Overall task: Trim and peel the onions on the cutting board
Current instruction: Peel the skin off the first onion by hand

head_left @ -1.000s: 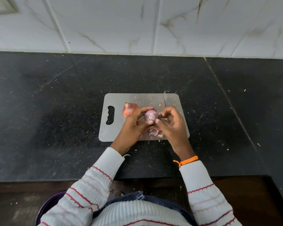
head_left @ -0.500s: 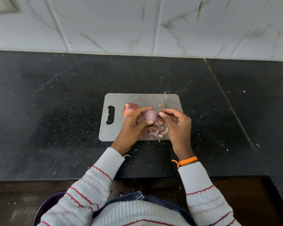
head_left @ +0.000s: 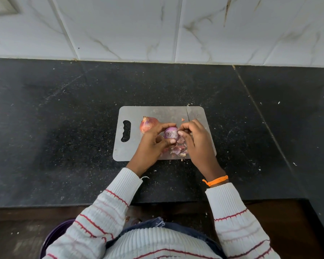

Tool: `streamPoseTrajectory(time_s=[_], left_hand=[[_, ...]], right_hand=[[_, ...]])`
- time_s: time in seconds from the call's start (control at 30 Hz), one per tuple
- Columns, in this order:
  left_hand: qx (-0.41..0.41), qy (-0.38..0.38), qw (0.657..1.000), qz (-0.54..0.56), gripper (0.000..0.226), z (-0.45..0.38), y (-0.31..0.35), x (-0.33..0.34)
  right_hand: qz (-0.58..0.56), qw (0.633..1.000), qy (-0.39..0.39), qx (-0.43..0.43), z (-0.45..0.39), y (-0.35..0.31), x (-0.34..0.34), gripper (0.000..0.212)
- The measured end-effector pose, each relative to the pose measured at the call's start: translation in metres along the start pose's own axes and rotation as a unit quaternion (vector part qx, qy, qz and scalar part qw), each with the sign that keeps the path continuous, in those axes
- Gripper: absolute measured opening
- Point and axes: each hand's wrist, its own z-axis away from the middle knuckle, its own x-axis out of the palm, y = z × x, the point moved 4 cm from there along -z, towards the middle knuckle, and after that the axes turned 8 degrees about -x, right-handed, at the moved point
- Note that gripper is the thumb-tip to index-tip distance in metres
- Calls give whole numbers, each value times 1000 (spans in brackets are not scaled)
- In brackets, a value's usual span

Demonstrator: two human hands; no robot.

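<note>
Your left hand (head_left: pixel 153 142) is cupping the peeled onion (head_left: pixel 171 133) over the board (head_left: pixel 157 113), fingers curled round it. Your right hand (head_left: pixel 195 139) is pinching its skin at 3 o'clock. An unpeeled onion (head_left: pixel 148 124) is lying at 10 o'clock, peels (head_left: pixel 179 149) at 5 o'clock.

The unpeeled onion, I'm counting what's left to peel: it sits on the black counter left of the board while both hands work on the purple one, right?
Not quite. The head view shows the unpeeled onion lying on the cutting board, near its handle slot, not on the counter. The left hand and right hand do both work on the purple onion.
</note>
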Motion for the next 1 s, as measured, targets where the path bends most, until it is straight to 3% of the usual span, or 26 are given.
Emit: streamPoseTrajectory(time_s=[0.1, 0.3, 0.57, 0.63, 0.7, 0.77, 1.0], left_hand=[[-23, 0, 999, 24, 35, 0, -2, 1], [-77, -9, 988, 136, 33, 1, -4, 1], [-75, -33, 988, 135, 32, 0, -6, 6], [-76, -35, 987, 137, 34, -1, -7, 6], [-81, -40, 985, 144, 37, -1, -8, 6], [-80, -47, 984, 153, 37, -1, -8, 7], [-75, -54, 983, 157, 36, -1, -8, 6]], right_hand=[[45, 999, -9, 20, 4, 0, 8, 8], [12, 999, 15, 49, 8, 3, 13, 10], [-9, 991, 92, 95, 9, 12, 3, 26], [-25, 990, 103, 89, 7, 9, 1, 18], [-55, 990, 94, 87, 6, 5, 0, 7], [-82, 987, 97, 94, 5, 4, 0, 22], [-129, 989, 62, 44, 1, -5, 1, 20]])
